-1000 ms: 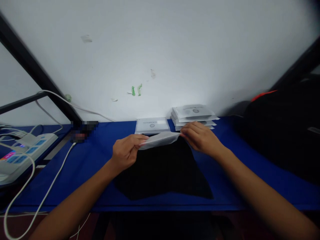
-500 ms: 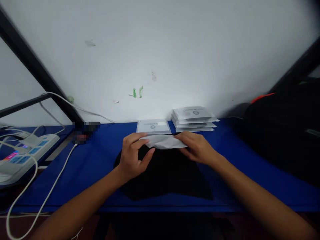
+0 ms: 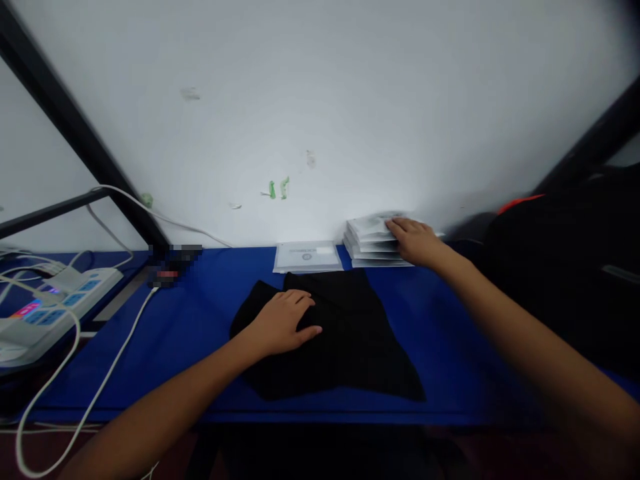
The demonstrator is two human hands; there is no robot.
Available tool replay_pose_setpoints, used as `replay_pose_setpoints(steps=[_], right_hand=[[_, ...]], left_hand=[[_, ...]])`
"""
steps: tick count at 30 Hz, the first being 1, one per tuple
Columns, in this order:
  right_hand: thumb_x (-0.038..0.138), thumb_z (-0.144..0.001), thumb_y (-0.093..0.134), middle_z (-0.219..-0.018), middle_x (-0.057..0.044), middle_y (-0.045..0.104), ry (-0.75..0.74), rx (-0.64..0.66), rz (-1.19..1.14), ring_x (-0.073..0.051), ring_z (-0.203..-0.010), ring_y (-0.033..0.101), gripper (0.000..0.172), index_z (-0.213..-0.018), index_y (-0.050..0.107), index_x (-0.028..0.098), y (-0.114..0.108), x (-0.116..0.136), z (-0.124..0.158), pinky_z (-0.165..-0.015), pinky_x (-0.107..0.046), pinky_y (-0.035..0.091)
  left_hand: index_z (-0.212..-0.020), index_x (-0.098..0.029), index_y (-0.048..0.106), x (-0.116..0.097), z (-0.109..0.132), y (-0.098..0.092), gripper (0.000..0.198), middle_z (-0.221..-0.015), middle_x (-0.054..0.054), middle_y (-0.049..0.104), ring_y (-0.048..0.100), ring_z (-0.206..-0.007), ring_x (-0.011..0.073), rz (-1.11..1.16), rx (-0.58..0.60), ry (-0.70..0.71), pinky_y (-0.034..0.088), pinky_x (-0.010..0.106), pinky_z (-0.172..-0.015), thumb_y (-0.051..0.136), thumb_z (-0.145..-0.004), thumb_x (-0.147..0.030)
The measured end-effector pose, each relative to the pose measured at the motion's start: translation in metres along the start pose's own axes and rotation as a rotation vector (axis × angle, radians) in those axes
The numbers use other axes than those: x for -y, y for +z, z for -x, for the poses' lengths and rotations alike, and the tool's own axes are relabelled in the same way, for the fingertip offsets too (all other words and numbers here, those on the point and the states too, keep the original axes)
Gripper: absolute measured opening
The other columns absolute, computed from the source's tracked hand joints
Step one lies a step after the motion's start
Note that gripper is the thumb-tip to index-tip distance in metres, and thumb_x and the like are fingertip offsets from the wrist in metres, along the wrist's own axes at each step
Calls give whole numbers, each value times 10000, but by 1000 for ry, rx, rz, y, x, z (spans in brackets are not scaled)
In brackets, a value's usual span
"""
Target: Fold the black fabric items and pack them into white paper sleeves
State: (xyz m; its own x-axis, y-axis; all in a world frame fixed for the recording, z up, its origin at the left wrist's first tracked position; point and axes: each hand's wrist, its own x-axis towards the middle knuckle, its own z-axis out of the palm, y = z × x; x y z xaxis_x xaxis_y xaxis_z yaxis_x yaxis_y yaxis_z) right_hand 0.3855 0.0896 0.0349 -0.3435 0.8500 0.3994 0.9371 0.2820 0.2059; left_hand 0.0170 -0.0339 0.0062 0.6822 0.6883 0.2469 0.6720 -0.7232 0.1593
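Black folded cloth point(image 3: 350, 340) lies near the front edge of the blue table. Resting on its left part is my left hand point(image 3: 287, 320), open, thumb apart from the fingers and nothing gripped. My right hand point(image 3: 413, 239) is at the right side of a stack of white flat packets point(image 3: 367, 247) against the wall. Its fingers lie stretched over the top packet, and the thumb is hidden. To the left of the stack, a single white packet point(image 3: 307, 257) with grey print lies flat, just behind the cloth.
A white power strip point(image 3: 75, 303) with several plugged cables stands at the left. A white cable point(image 3: 120, 357) loops over the table point(image 3: 170, 347) and its front edge. A large black bag-like object point(image 3: 565, 280) fills the right side. Behind everything rises a white wall point(image 3: 375, 120).
The white packet that both hands held above the cloth has left them. My right hand has moved right and back onto the stack; my left hand has lowered onto the cloth.
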Motion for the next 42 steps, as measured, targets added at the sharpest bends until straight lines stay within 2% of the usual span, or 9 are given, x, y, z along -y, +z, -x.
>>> replay_pose_setpoints(steps=[8, 14, 18, 21, 25, 32, 35, 38, 42], right_hand=[[190, -828, 468, -1446, -235, 440, -46, -85, -75, -368, -1332, 418, 581, -1394, 425, 70, 0, -1, 11, -1047, -534, 394], [237, -912, 458, -1369, -201, 502, -200, -156, -237, -330, -1249, 503, 452, -1352, 439, 138, -30, 54, 50, -999, -532, 451], [294, -952, 490, -1131, -119, 616, -397, 27, -524, -239, -1045, 607, 256, -1177, 553, 191, -62, 103, 99, -876, -409, 541], [369, -925, 567, -1017, -87, 627, -441, 237, -615, -215, -908, 619, 221, -1056, 599, 194, -78, 122, 133, -798, -369, 546], [414, -887, 622, -977, -79, 621, -394, 357, -643, -228, -893, 602, 255, -1025, 624, 200, -83, 121, 162, -803, -394, 524], [413, -773, 736, -1020, -89, 626, -350, 422, -672, -259, -934, 607, 325, -1009, 635, 214, -90, 113, 177, -820, -416, 527], [250, -816, 658, -959, -64, 641, -340, 464, -707, -239, -913, 618, 139, -952, 633, 237, -94, 111, 180, -799, -384, 530], [155, -851, 519, -902, -49, 657, -299, 481, -782, -209, -846, 636, 171, -952, 626, 242, -97, 106, 177, -740, -338, 528], [324, -935, 438, -925, -58, 686, -93, 401, -835, -215, -812, 657, 227, -1033, 620, 231, -90, 92, 157, -744, -357, 530]], left_hand=[[-1310, -152, 546, 2, 2, 4, 635, -1426, 163, 501, 468, -1318, 332, 1, 120, -18, 384, 501, -1068, 574, -870, -609], [-1343, -138, 516, 2, 2, 2, 687, -1449, 183, 469, 441, -1341, 338, 1, 137, 9, 368, 493, -1079, 585, -859, -621], [-1307, -144, 521, -8, 9, -13, 704, -1454, 212, 442, 422, -1347, 358, -11, 148, 75, 387, 493, -1061, 646, -809, -625], [-1120, -171, 581, -14, 24, -27, 497, -1390, 174, 504, 477, -1294, 323, 49, 138, 142, 425, 453, -1033, 687, -814, -549], [-958, -196, 582, -12, 57, -43, 299, -1296, 128, 563, 540, -1204, 283, 160, 170, 148, 475, 419, -976, 695, -834, -443], [-1053, -222, 588, -8, 98, -53, 245, -1361, 100, 529, 503, -1247, 275, 171, 233, 74, 471, 420, -994, 676, -828, -266], [-953, -213, 603, -11, 99, -52, 109, -1258, 76, 602, 559, -1170, 218, 183, 156, 107, 469, 368, -990, 535, -894, -151], [-954, -212, 605, -7, 93, -51, 151, -1145, 59, 653, 603, -1072, 184, 215, 89, 94, 478, 341, -958, 458, -958, -176], [-1000, -212, 601, 13, 70, -49, 220, -1094, 63, 662, 607, -1027, 199, 160, 15, -54, 481, 372, -912, 388, -1003, -268]])
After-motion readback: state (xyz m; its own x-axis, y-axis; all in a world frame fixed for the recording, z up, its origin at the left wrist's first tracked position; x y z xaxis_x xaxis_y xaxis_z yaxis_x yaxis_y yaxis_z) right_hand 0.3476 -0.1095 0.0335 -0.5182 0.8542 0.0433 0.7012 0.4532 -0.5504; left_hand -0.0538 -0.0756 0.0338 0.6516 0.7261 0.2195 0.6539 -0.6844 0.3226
